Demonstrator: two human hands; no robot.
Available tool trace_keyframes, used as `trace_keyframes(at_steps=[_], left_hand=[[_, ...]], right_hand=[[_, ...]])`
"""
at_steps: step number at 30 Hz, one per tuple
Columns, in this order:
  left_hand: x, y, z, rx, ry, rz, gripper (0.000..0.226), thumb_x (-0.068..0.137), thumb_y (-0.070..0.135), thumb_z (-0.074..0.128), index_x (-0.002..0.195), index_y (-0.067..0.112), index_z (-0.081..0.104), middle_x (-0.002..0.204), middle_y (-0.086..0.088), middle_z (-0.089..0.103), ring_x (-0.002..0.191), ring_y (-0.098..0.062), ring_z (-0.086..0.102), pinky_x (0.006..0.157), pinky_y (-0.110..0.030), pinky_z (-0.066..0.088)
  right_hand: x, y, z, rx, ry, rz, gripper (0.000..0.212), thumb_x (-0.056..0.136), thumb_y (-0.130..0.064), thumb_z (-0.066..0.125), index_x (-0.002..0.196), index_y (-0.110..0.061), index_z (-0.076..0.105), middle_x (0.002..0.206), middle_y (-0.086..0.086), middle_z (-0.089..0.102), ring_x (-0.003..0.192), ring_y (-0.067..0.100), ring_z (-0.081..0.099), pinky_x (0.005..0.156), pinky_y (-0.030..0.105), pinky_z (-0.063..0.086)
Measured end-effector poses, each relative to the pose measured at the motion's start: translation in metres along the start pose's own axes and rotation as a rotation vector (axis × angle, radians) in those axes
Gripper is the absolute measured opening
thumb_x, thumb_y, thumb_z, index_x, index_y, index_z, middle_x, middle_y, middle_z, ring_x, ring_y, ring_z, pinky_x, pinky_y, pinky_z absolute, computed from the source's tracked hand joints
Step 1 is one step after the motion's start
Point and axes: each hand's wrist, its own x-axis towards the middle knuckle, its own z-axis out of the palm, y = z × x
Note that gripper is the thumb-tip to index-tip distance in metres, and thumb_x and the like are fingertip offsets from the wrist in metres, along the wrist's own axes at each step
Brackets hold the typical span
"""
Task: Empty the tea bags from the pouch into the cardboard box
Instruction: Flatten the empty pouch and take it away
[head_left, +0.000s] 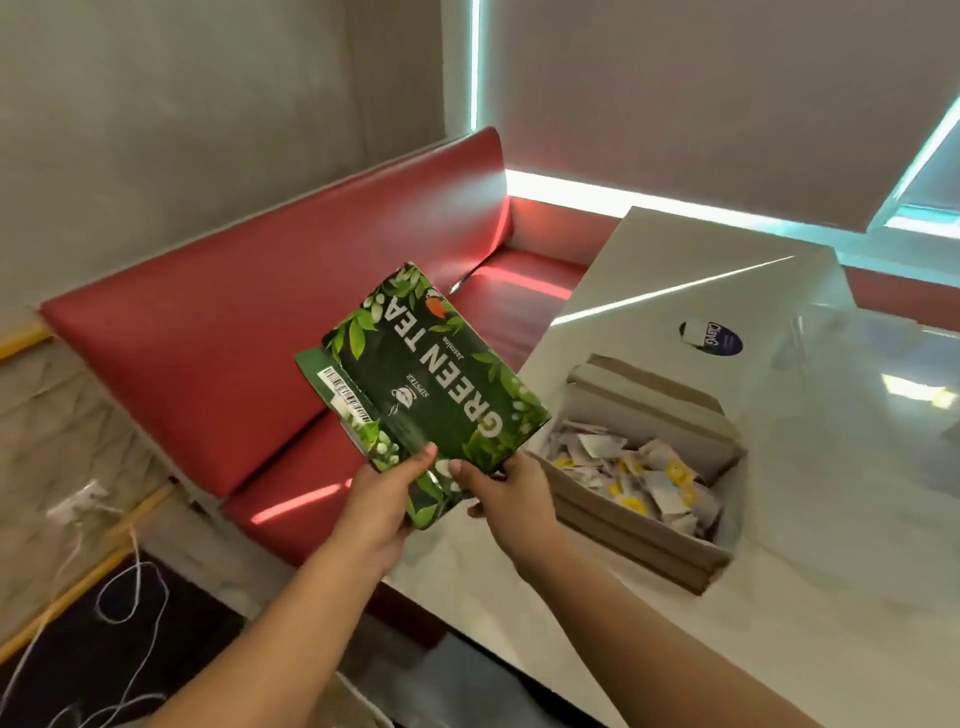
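Left hand (384, 499), right hand (511, 493): fingers pinch pouch (436, 374) near edge, frame centre, in air left of cardboard box (639, 540); tea bags (639, 478) in box on desk (831, 519); pouch contents hidden; next probably needs opening tipped over box.

Green tea pouch (426, 384) held tilted beside open cardboard box (644, 540); tea bags (639, 478) heaped inside.

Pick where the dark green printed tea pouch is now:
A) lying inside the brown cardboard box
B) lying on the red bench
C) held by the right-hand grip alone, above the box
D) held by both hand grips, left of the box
D: the left-hand grip and right-hand grip both hold the dark green printed tea pouch by its near end, beside the open brown cardboard box of paper tea bags.
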Motion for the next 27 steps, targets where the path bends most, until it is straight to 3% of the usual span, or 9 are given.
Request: trace_keyframes(at_steps=[3,5,7,9,11,14,18,22,27], left_hand=[[0.023,0.004,-0.067,0.035,0.099,-0.014,0.017,0.086,0.005,0.062,0.097,0.017,0.067,0.083,-0.001,0.075,0.070,-0.018,0.072,0.057,-0.030,0.057],[0.036,0.004,-0.118,0.078,0.179,-0.036,0.017,0.086,0.004,0.062,0.098,0.015,0.066,0.087,-0.002,0.073,0.073,-0.018,0.071,0.065,-0.031,0.056],[0.047,0.000,-0.167,0.127,0.220,-0.067,0.020,0.086,0.006,0.062,0.104,0.013,0.065,0.096,-0.007,0.071,0.082,-0.020,0.068,0.078,-0.036,0.052],[0.055,-0.007,-0.212,0.168,0.239,-0.114,0.018,0.086,0.007,0.062,0.102,0.015,0.065,0.086,0.000,0.074,0.077,-0.016,0.069,0.074,-0.034,0.052],[0.061,-0.018,-0.252,0.241,0.284,-0.162,0.013,0.085,0.007,0.064,0.094,0.018,0.065,0.075,0.005,0.073,0.070,-0.012,0.069,0.066,-0.029,0.051],[0.069,-0.053,-0.308,0.403,0.328,-0.273,0.016,0.079,0.009,0.072,0.091,0.018,0.067,0.093,-0.005,0.072,0.084,-0.021,0.067,0.080,-0.035,0.052],[0.078,-0.122,-0.361,0.494,0.320,-0.501,0.022,0.074,0.016,0.077,0.094,0.016,0.067,0.095,-0.006,0.071,0.090,-0.025,0.065,0.081,-0.037,0.051],[0.090,-0.196,-0.384,0.497,0.298,-0.629,0.018,0.078,0.007,0.073,0.089,0.016,0.061,0.085,-0.005,0.068,0.077,-0.019,0.062,0.060,-0.028,0.047],[0.101,-0.288,-0.405,0.535,0.262,-0.889,0.024,0.076,0.001,0.074,0.096,0.007,0.062,0.087,-0.011,0.069,0.076,-0.022,0.064,0.058,-0.029,0.049]], right_hand=[[0.010,0.024,0.051,-0.059,-0.135,0.083,0.012,0.086,-0.019,0.068,0.096,-0.016,0.063,0.084,-0.002,0.067,0.076,0.015,0.064,0.063,0.027,0.055],[0.014,0.043,0.085,-0.181,-0.188,0.070,0.024,0.083,-0.025,0.069,0.104,-0.018,0.061,0.091,-0.005,0.066,0.084,0.018,0.063,0.077,0.037,0.054],[0.014,0.061,0.115,-0.308,-0.266,0.034,0.040,0.083,-0.023,0.069,0.120,-0.018,0.055,0.101,-0.009,0.061,0.089,0.011,0.058,0.080,0.022,0.045],[0.012,0.082,0.144,-0.453,-0.369,-0.004,0.053,0.085,-0.019,0.067,0.133,-0.017,0.045,0.112,-0.005,0.056,0.097,0.011,0.054,0.080,0.014,0.036],[0.010,0.115,0.167,-0.648,-0.482,-0.053,0.063,0.085,-0.021,0.064,0.141,-0.015,0.034,0.129,0.006,0.047,0.115,0.022,0.049,0.093,0.022,0.036],[0.008,0.178,0.190,-0.906,-0.592,-0.086,0.067,0.087,-0.029,0.059,0.145,-0.016,0.028,0.141,0.009,0.034,0.125,0.032,0.040,0.104,0.037,0.037],[0.011,0.252,0.200,-1.189,-0.602,-0.093,0.057,0.088,-0.034,0.056,0.140,-0.025,0.035,0.154,0.010,0.018,0.141,0.038,0.015,0.111,0.051,0.027],[0.036,0.292,0.203,-1.082,-0.382,-0.102,0.034,0.084,-0.020,0.058,0.117,-0.013,0.057,0.134,0.007,0.044,0.133,0.033,0.031,0.104,0.050,0.036],[0.079,0.336,0.186,-1.269,-0.445,0.151,0.071,0.089,-0.021,0.055,0.148,-0.028,0.015,0.158,0.002,-0.005,0.143,0.040,-0.007,0.114,0.058,0.015]])
